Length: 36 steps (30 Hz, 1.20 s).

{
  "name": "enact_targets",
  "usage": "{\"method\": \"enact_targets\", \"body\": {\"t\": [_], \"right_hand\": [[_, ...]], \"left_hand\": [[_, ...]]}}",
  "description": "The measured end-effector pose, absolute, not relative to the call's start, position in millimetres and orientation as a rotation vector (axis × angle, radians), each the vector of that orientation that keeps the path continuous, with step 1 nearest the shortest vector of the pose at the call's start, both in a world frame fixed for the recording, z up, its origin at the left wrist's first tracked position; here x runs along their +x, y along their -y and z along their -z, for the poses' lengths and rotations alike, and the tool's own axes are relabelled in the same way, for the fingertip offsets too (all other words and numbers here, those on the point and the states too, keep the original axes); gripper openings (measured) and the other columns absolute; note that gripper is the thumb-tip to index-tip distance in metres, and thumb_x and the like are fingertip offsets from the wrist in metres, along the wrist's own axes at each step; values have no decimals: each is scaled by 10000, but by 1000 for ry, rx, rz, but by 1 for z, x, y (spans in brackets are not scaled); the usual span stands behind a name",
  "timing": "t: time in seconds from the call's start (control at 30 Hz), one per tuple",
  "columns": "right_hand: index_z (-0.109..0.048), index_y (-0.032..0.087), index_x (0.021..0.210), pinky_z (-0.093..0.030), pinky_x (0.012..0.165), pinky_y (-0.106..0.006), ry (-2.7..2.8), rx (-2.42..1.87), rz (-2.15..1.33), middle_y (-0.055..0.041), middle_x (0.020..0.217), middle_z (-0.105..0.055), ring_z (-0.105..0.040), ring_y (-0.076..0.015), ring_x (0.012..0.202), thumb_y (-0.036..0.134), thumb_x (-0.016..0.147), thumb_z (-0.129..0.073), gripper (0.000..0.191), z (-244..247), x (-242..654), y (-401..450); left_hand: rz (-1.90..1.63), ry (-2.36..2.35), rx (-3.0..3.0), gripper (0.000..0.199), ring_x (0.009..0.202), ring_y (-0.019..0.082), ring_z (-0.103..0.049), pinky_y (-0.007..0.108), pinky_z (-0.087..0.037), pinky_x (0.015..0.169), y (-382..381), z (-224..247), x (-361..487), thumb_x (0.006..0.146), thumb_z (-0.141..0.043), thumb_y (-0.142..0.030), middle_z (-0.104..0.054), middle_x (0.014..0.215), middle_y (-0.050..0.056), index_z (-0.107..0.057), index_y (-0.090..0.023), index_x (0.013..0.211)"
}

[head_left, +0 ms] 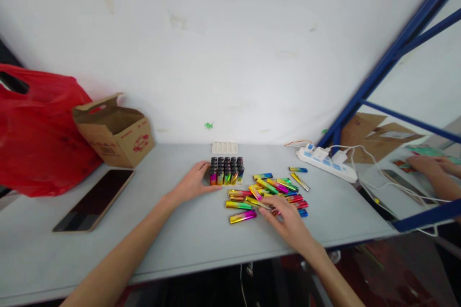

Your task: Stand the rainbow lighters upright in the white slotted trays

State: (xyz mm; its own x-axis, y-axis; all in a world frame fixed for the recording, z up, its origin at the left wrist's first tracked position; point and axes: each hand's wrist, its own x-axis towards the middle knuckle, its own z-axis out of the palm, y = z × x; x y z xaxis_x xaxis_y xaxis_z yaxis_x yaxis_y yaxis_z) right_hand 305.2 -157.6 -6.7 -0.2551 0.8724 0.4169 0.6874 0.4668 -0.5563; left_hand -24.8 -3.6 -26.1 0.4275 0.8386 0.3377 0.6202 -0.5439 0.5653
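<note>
With the clock centred on the upright block, the right hand [288,225] reaches in from 4 o'clock. Its fingers are drawn nearly together and seem to pinch the end of a yellow piece [255,202] lying low over the counter [187,244]. Beside it, at 5 o'clock, lie a yellow-and-magenta piece [242,216] and a yellow-and-green piece [238,205]. The loose pile [268,186] spreads from about 3 to 4 o'clock, its shiny pieces flat, overlapping and pointing in many directions.

The left hand [192,183] is at 9 o'clock, its fingers spread wide and resting against the block's left side, seemingly steadying it rather than gripping. The upright block [226,171] is made of black-topped, bright-bodied pieces in close rows. Most of its grid looks filled; the front row seems one short at the right corner. By my judgement the standing rows are the ordered part, while a good many pieces remain unsorted in the pile.

Farther out, a phone [94,200] lies at 8 to 9 o'clock, a power strip [326,164] at 3. A white grid tray [224,147] sits at 12, just behind the block. A red bag [43,129] and an open carton [118,136] stand at 9 to 10. Beyond the blue frame [382,69], at 3, another person's hand [427,165] shows.
</note>
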Motion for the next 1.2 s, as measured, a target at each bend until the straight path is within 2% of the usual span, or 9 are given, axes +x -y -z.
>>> {"method": "enact_targets", "body": {"t": [0.13, 0.23, 0.37, 0.47, 0.6, 0.67, 0.83, 1.03, 1.2], "right_hand": [[-768, 228, 1095, -576, 810, -385, 1700, -1289, -598, -89, 1055, -789, -705, -253, 882, 528, 1019, -650, 331, -18, 305, 111], [-753, 206, 1020, -565, 839, -362, 1549, -1183, -695, -80, 1008, -766, -681, -232, 892, 614, 959, -685, 418, -35, 299, 67], [-657, 221, 940, -593, 818, -339, 1415, -1016, -982, -46, 963, -711, -679, -194, 875, 719, 904, -675, 499, -40, 285, 24], [-554, 250, 956, -585, 654, -298, 1311, -919, -1240, 22, 829, -647, -612, -136, 657, 738, 893, -675, 508, -29, 278, 14], [-534, 256, 918, -260, 400, -181, 1291, -1036, -1270, 118, 596, -353, -283, -78, 447, 783, 869, -675, 547, -15, 277, 19], [-535, 244, 833, -170, 399, -194, 1310, -1120, -1197, 108, 581, -319, -238, -76, 450, 815, 853, -660, 586, -12, 277, 22], [-400, 251, 587, -167, 411, -234, 1231, -1241, -1182, 79, 489, -271, -212, -83, 434, 833, 883, -516, 663, -11, 268, 22], [-344, 270, 517, -199, 411, -257, 1307, -1263, -1177, 54, 451, -286, -235, -101, 409, 619, 943, -416, 555, -2, 260, 21], [-410, 255, 539, -254, 442, -266, 1406, -1244, -1047, 41, 491, -338, -322, -118, 451, 769, 970, -402, 671, 2, 264, 23]], "left_hand": [[-848, -1269, 2327, 819, 1273, 403, -656, 564, -514, 1164, 2, 28, -26, 711, -830, -776, -700, 1351, 162, -688, -205, 1281], [-856, -1272, 2323, 830, 1282, 412, -655, 580, -512, 1168, 1, 31, -27, 713, -832, -776, -689, 1376, 173, -685, -206, 1299], [-877, -1266, 2338, 809, 1291, 410, -657, 573, -530, 1155, 1, 34, -29, 718, -847, -756, -698, 1372, 153, -686, -237, 1318], [-853, -1280, 2352, 809, 1316, 410, -646, 568, -520, 1171, 3, 32, -29, 729, -842, -756, -686, 1397, 161, -682, -229, 1322], [-832, -1275, 2341, 810, 1295, 401, -654, 573, -507, 1179, 5, 27, -28, 745, -831, -751, -683, 1381, 169, -679, -203, 1322], [-834, -1274, 2328, 806, 1275, 399, -662, 569, -514, 1170, 6, 25, -27, 736, -834, -754, -691, 1364, 164, -688, -208, 1311], [-824, -1283, 2322, 807, 1286, 404, -657, 551, -523, 1164, 7, 23, -26, 723, -829, -771, -699, 1359, 147, -700, -226, 1304], [-794, -1310, 2338, 823, 1325, 402, -637, 553, -493, 1195, 6, 25, -28, 734, -827, -763, -676, 1405, 155, -685, -209, 1325], [-767, -1301, 2341, 861, 1347, 402, -621, 557, -474, 1209, 5, 27, -29, 744, -825, -758, -658, 1426, 177, -659, -190, 1370]]}}
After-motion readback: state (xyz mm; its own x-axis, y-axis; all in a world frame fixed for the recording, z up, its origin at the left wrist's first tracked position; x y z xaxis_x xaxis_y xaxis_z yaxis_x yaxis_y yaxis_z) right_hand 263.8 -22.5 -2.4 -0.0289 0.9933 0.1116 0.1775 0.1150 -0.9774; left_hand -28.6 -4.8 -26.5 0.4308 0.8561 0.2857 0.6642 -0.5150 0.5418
